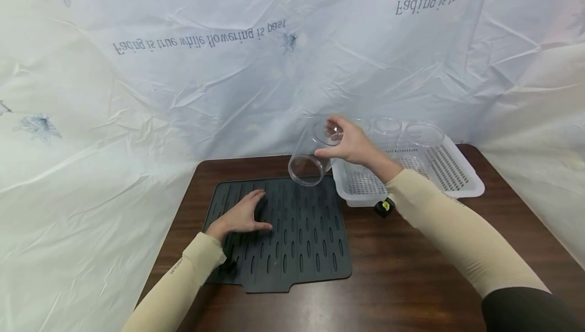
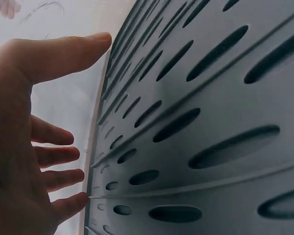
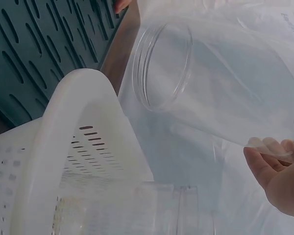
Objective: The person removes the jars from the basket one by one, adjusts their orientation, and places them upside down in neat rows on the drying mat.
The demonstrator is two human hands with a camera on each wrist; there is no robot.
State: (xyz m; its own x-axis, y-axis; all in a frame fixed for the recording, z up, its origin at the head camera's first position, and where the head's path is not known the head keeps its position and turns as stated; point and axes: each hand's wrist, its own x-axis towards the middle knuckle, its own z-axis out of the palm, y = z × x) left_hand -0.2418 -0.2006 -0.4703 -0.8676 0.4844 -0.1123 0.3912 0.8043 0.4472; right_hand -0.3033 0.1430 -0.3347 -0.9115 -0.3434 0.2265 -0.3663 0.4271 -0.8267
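Observation:
My right hand (image 1: 354, 145) holds a clear, wide-mouthed jar (image 1: 303, 145) tilted, its round mouth pointing down and toward me. The jar is above the back edge of a dark grey drying mat (image 1: 303, 256), beside a white basket (image 1: 365, 202). In the right wrist view, fingers (image 3: 262, 169) curl under the far end of the clear jar (image 3: 230, 93). Over the left part of the mat, my left hand (image 1: 242, 214) has its thumb and fingers spread, with nothing in it. The left wrist view shows those fingers (image 2: 59, 154) loosely bent beside the slotted mat (image 2: 220, 107).
More clear containers (image 1: 424, 134) stand in the slotted basket at the back right. A brown wooden table (image 1: 411, 276) carries the mat and basket. Wrinkled white sheeting (image 1: 219, 88) with printed words rises behind and at both sides.

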